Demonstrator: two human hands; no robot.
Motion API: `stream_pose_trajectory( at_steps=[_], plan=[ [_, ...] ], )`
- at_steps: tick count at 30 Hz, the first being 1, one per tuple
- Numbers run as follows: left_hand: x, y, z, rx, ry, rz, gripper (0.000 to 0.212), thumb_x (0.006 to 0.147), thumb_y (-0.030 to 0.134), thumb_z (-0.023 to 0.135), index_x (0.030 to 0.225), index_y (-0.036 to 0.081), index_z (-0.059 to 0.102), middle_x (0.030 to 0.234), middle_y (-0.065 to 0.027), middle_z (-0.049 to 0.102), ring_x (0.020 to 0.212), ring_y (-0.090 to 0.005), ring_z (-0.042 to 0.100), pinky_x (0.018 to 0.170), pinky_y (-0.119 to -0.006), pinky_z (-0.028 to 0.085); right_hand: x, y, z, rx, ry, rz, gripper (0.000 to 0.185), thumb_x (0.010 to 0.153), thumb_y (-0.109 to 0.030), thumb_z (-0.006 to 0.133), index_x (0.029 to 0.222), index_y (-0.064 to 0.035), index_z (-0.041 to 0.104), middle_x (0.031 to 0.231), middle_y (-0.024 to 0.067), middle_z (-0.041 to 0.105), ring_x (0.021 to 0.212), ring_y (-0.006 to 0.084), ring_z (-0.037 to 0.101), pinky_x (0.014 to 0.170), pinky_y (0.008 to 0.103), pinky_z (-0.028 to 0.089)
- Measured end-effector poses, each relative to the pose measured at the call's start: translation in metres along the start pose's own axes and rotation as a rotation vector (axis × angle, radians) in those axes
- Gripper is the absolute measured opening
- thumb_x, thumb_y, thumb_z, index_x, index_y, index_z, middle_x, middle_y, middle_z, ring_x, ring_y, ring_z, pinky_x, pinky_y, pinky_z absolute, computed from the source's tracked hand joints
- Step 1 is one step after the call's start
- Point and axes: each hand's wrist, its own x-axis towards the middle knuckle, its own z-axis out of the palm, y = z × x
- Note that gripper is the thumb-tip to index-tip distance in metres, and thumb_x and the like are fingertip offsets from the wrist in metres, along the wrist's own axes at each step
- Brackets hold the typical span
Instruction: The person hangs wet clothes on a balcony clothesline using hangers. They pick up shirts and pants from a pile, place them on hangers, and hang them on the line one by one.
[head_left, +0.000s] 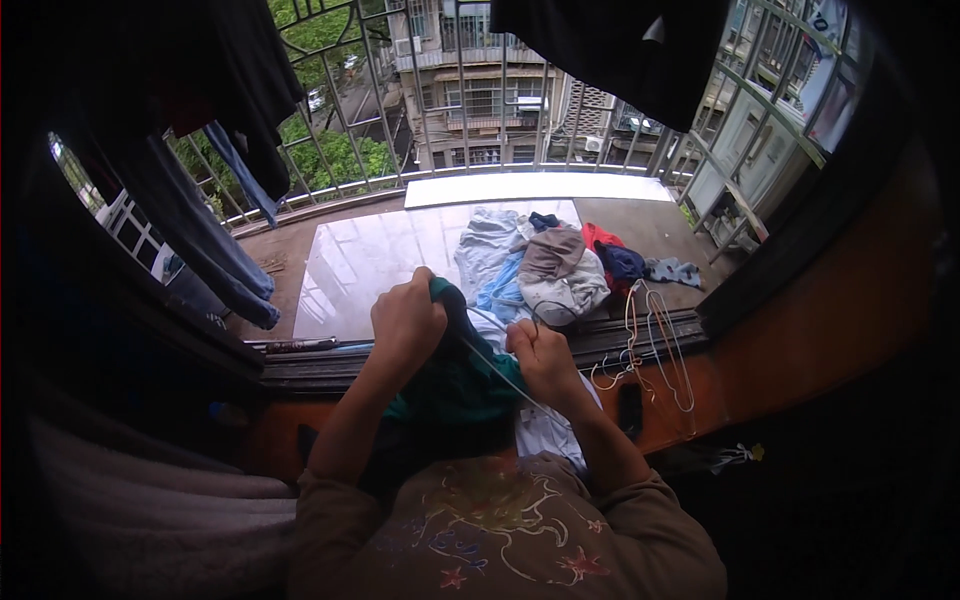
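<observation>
My left hand (409, 319) grips the upper edge of a dark green garment (442, 386), which hangs down in front of my body. In my right hand (541, 356) is a pale clothes hanger (495, 365), with its hook sticking up above the fist. One arm of the hanger runs up toward the green garment's raised edge; whether its tip is inside the cloth is hard to tell. A white garment (551, 435) lies under my right forearm. Just beyond my hands rests a heap of clothes, with a grey-brown piece (551, 255) on top and a light blue one (487, 232) beside it.
Several wire hangers (667, 349) lie at the right across the dark window track (322, 371) and wooden sill. Near them is a black phone-like object (630, 409). Jeans (217, 225) and dark clothes (622, 52) hang overhead. Metal bars (465, 97) close off the far side.
</observation>
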Motion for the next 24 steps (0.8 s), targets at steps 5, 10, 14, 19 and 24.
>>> stream_pose_trajectory(
  at_steps=[5,10,14,19,24],
  plan=[
    [-0.025,-0.01,0.0,-0.155,-0.166,0.341,0.032,0.081,0.012,0.055,0.111,0.001,0.058,0.086,-0.0225,0.064,0.078,-0.0391,0.062,0.074,-0.043,0.048,-0.002,-0.004,0.006,0.085,-0.14,-0.038,0.034,0.094,-0.027,0.044,0.078,0.0005,0.055,0.068,0.0174,0.058,0.063,0.0317,0.058,0.059,0.0373,0.043],
    [-0.042,-0.004,-0.041,-0.294,-0.227,0.279,0.031,0.084,0.02,0.06,0.111,0.005,0.061,0.086,-0.0192,0.063,0.081,-0.0352,0.062,0.073,-0.04,0.047,-0.003,-0.002,-0.011,0.056,-0.154,-0.277,0.029,0.094,-0.024,0.046,0.077,-0.0026,0.054,0.062,0.0162,0.051,0.059,0.03,0.055,0.057,0.0374,0.042],
    [-0.043,0.0,-0.048,0.138,0.169,0.736,0.021,0.08,0.015,0.065,0.097,0.004,0.064,0.077,-0.0103,0.057,0.072,-0.0283,0.06,0.062,-0.038,0.045,0.001,0.006,-0.02,-0.002,-0.139,-0.396,0.024,0.091,-0.023,0.053,0.079,-0.0018,0.053,0.062,0.0089,0.052,0.055,0.0194,0.052,0.051,0.0298,0.04],
    [-0.046,-0.01,-0.04,-0.089,0.015,0.531,0.014,0.078,0.013,0.065,0.083,0.001,0.058,0.077,-0.013,0.058,0.071,-0.0338,0.059,0.062,-0.037,0.046,0.002,-0.014,-0.012,-0.072,0.48,-0.509,0.025,0.079,-0.025,0.07,0.078,-0.0055,0.054,0.07,0.0091,0.054,0.064,0.022,0.054,0.055,0.0339,0.041],
    [-0.041,-0.009,-0.046,-0.296,0.299,0.423,0.008,0.082,0.007,0.06,0.085,0.001,0.057,0.073,-0.0136,0.059,0.064,-0.0295,0.06,0.058,-0.035,0.046,-0.011,0.001,0.011,-0.09,0.52,-0.64,0.023,0.072,-0.016,0.074,0.08,-0.0076,0.054,0.077,0.0074,0.053,0.074,0.0273,0.051,0.065,0.0362,0.041]
  ],
)
